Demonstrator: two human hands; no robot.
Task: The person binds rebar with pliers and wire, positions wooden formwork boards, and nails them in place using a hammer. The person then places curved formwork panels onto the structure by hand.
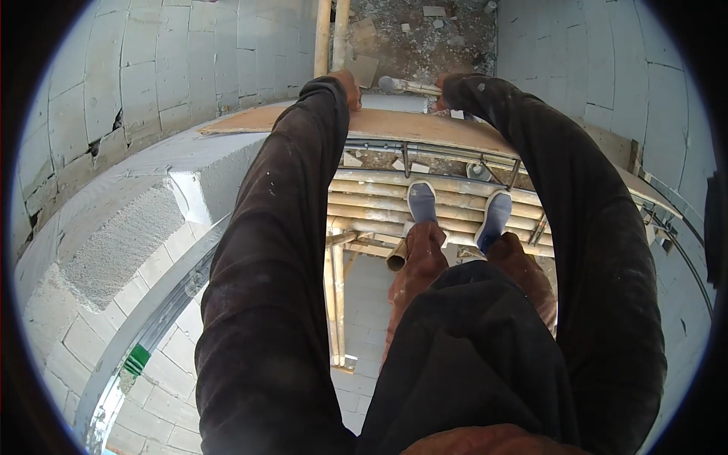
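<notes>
My left hand point(353, 89) is at the far edge of a brown board point(409, 125), beside the lower ends of two bamboo poles point(331, 38). Its fingers are curled in, and what they hold is hidden. My right hand point(442, 89) is closed at the right end of a short pale rod point(415, 87) with a grey rounded tip. That rod lies crosswise in the gap between my hands. Both dark sleeves reach forward over the board.
My shoes point(422, 202) stand on a platform of bamboo poles point(364, 199) with gaps below. A block wall point(171, 57) rises at left, another wall point(599, 45) at right. Rubble point(425, 38) covers the floor ahead. A metal rail point(152, 318) curves at lower left.
</notes>
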